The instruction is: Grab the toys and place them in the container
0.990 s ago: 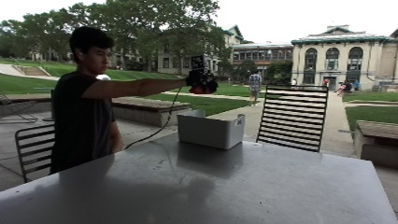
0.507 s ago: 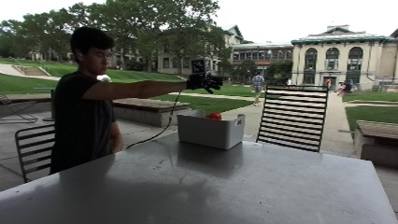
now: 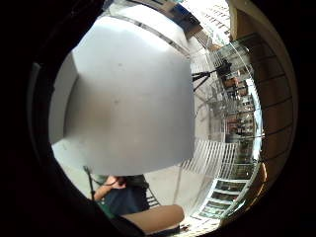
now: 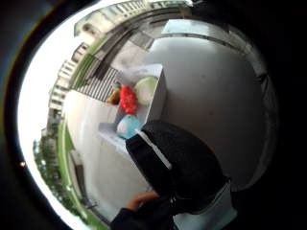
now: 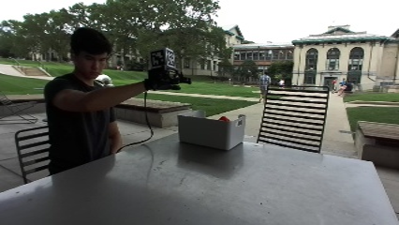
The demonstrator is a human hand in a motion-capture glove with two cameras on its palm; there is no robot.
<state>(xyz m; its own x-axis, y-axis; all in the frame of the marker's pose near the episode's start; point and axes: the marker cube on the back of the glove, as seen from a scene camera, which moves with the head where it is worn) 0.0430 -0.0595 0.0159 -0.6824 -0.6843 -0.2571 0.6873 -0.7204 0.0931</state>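
We see a grey surface (image 5: 249, 187) outdoors | white container (image 5: 209, 132) holds toys (image 4: 128, 98) | right hand (image 5: 163, 82) raised, fingers relaxed, empty

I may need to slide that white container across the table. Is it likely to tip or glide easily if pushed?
The container looks low, wide and flat-bottomed, so it probably slides rather than tips. The table looks smooth, which likely helps it glide. With only a few small toys inside, it is probably light.

Outdoor campus patio; lawns (image 5: 205, 89), trees (image 5: 143, 18), stone buildings (image 5: 340, 58), metal table (image 5: 249, 187) and chairs (image 5: 293, 117).
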